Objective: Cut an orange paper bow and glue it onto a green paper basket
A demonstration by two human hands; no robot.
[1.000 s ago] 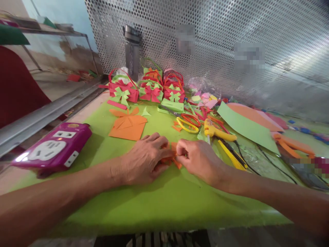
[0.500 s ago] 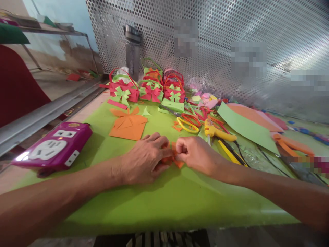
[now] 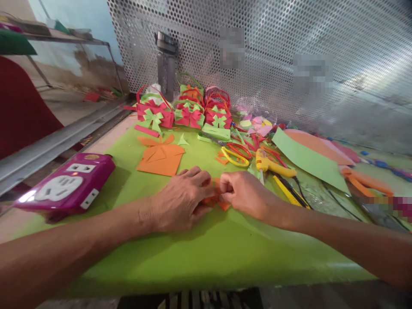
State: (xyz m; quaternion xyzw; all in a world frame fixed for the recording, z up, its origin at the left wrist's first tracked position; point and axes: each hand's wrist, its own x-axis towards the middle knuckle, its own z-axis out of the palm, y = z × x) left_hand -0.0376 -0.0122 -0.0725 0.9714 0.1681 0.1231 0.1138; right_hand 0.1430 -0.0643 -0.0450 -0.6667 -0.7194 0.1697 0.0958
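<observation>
Between my hands, low on the green table, lies a small orange paper piece (image 3: pixel 224 205), partly covered by my fingers. My left hand (image 3: pixel 185 198) presses on its left part with bent fingers closed over it. My right hand (image 3: pixel 245 195) is curled, thumb and fingertips pinching the piece's right part. Just beyond my left hand rests a larger orange paper piece (image 3: pixel 164 161) with cut petal-like strips on top. Scissors with red and yellow handles (image 3: pixel 236 156) and a yellow glue gun (image 3: pixel 273 164) lie past my right hand.
A purple power strip (image 3: pixel 69 182) sits at the left. Small paper baskets with bows (image 3: pixel 189 116) stand at the back before a dark bottle (image 3: pixel 166 64) and a perforated metal panel (image 3: pixel 193 38). Coloured sheets (image 3: pixel 309 159), a yellow cutter (image 3: pixel 288 191) and orange-handled scissors (image 3: pixel 367 182) lie right.
Almost nothing differs. Both hands stay on the small orange paper piece, with only a very slight shift of the fingers.
</observation>
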